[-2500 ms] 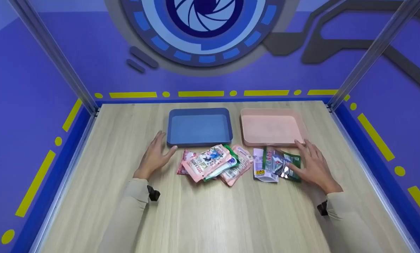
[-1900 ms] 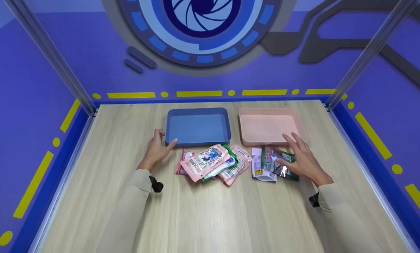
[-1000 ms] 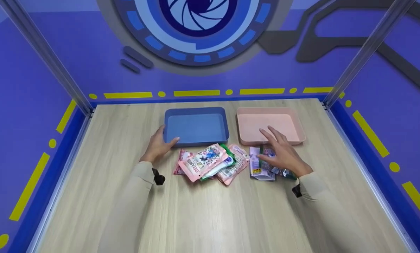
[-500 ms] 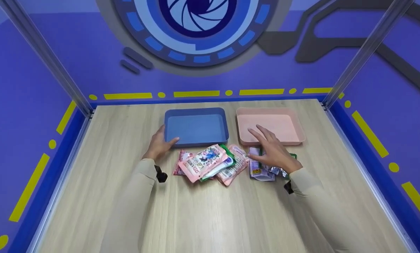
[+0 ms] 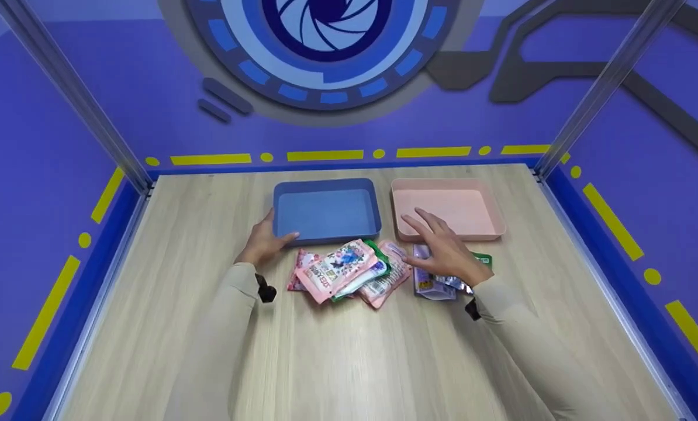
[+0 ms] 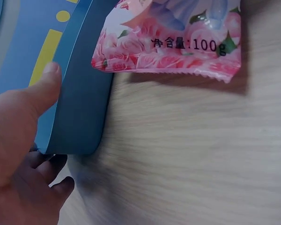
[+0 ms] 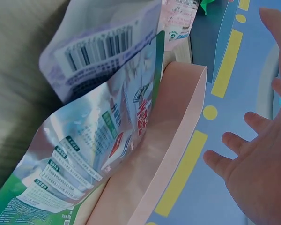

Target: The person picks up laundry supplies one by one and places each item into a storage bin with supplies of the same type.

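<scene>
My left hand (image 5: pixel 264 241) holds the near left corner of a blue tray (image 5: pixel 327 240). Its thumb lies by the front rim and its fingers wrap round the left side; in the left wrist view the fingertips (image 6: pixel 63 186) curl at the tray's corner. My right hand (image 5: pixel 442 250) hovers with spread fingers over several packets, in front of a pink tray (image 5: pixel 451 235). A lilac pouch (image 5: pixel 434 289) and a silver-green pouch (image 7: pixel 98 136) lie partly hidden below it. Left of them is a heap of packets, topped by a pink spouted pouch (image 5: pixel 337 270).
In the heap are a pink-red packet (image 6: pixel 178 42) at the left, a green-and-white pouch (image 5: pixel 378 266), and another pink pouch (image 5: pixel 387 283) at the right. A wooden table (image 5: pixel 337 362) carries everything. Purple-blue panels (image 5: pixel 92 88) with metal corner posts enclose its back and sides.
My right hand has moved left from the silver-green pouch, across the lilac one, toward the heap. My left hand has closed in on the blue tray's corner. Packets and trays have stayed put.
</scene>
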{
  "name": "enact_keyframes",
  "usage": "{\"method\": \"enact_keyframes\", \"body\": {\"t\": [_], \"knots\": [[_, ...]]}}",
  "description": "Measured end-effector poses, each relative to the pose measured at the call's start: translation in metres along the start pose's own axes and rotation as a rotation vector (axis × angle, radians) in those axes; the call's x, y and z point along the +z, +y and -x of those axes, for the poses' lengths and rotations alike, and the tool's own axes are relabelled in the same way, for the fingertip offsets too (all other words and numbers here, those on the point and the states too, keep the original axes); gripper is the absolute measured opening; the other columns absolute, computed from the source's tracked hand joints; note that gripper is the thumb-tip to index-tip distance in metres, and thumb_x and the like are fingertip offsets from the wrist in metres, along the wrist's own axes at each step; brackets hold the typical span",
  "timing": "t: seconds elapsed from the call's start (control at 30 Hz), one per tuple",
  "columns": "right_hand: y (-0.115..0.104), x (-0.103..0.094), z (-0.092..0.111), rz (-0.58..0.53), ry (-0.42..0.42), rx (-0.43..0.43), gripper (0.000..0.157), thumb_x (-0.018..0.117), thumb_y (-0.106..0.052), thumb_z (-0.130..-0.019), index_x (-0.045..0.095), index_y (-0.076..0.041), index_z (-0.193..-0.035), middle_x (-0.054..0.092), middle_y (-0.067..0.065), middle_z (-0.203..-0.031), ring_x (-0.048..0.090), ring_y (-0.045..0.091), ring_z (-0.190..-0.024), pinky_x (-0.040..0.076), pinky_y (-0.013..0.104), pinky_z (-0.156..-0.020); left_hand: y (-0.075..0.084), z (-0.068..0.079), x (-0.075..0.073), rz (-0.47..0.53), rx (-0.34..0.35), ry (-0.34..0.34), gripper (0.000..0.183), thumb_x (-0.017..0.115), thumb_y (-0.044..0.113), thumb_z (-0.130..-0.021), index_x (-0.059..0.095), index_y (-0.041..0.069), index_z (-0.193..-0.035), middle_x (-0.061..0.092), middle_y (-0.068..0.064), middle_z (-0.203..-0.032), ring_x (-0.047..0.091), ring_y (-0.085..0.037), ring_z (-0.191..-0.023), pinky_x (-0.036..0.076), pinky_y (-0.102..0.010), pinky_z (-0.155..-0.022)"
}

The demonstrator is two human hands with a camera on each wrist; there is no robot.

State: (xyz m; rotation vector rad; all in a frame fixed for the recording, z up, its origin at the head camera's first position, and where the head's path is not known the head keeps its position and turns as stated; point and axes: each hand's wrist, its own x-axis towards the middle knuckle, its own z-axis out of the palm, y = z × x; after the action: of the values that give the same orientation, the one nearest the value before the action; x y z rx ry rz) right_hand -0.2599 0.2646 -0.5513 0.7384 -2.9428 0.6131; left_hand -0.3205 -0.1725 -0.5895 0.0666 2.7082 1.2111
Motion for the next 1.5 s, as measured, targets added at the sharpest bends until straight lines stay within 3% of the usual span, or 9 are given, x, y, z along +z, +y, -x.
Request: {"method": "enact_keyframes", "body": {"t": [0.4, 0.67, 0.9, 1.13, 1.5], "knots": [[-0.018, 0.005, -0.010, -0.034, -0.041, -0.030, 0.091, 0.076, -0.055, -0.088, 0.030, -0.032, -0.163, 0.022, 0.007, -0.170, 0.026, 0.035, -0.153, 0.030, 0.063, -0.117, -0.001, 0.002, -0.004, 0.001, -0.044, -0.059, 0.103, 0.071, 0.038, -0.098, 0.001, 0.002, -0.164, 0.009, -0.022, -0.170, 0.012, -0.038, -0.156, 0.015, -0.049, -0.126], [-0.039, 0.011, -0.020, -0.046, -0.092, -0.094, 0.092, 0.074, -0.057, -0.089, 0.025, -0.034, -0.164, 0.025, 0.011, -0.169, 0.027, 0.035, -0.152, 0.031, 0.062, -0.117, 0.002, -0.001, -0.005, 0.010, -0.082, -0.091, 0.103, 0.072, 0.038, -0.097, 0.001, 0.006, -0.165, 0.008, -0.019, -0.171, 0.011, -0.036, -0.156, 0.014, -0.048, -0.126], [-0.055, 0.017, -0.030, -0.038, -0.103, -0.180, 0.092, 0.074, -0.056, -0.090, 0.025, -0.033, -0.164, 0.027, 0.009, -0.168, 0.031, 0.036, -0.151, 0.030, 0.061, -0.118, 0.003, -0.003, -0.010, -0.072, -0.024, -0.112, 0.102, 0.071, 0.038, -0.098, 0.003, -0.001, -0.163, 0.013, -0.025, -0.168, 0.016, -0.040, -0.155, 0.016, -0.049, -0.125], [-0.071, 0.023, -0.038, -0.008, -0.159, -0.216, 0.090, 0.071, -0.059, -0.091, 0.023, -0.039, -0.164, 0.029, 0.005, -0.167, 0.030, 0.033, -0.151, 0.029, 0.061, -0.118, 0.003, -0.002, -0.013, -0.065, -0.042, -0.130, 0.101, 0.069, 0.038, -0.099, 0.001, 0.002, -0.164, 0.010, -0.023, -0.169, 0.012, -0.039, -0.155, 0.014, -0.050, -0.126], [-0.089, 0.027, -0.046, 0.013, -0.209, -0.297, 0.090, 0.074, -0.058, -0.089, 0.032, -0.028, -0.163, 0.031, 0.003, -0.167, 0.031, 0.031, -0.150, 0.037, 0.060, -0.114, 0.003, -0.002, -0.014, -0.058, -0.073, -0.137, 0.102, 0.069, 0.039, -0.098, 0.000, 0.006, -0.165, 0.010, -0.022, -0.170, 0.012, -0.039, -0.156, 0.014, -0.051, -0.125]]}}
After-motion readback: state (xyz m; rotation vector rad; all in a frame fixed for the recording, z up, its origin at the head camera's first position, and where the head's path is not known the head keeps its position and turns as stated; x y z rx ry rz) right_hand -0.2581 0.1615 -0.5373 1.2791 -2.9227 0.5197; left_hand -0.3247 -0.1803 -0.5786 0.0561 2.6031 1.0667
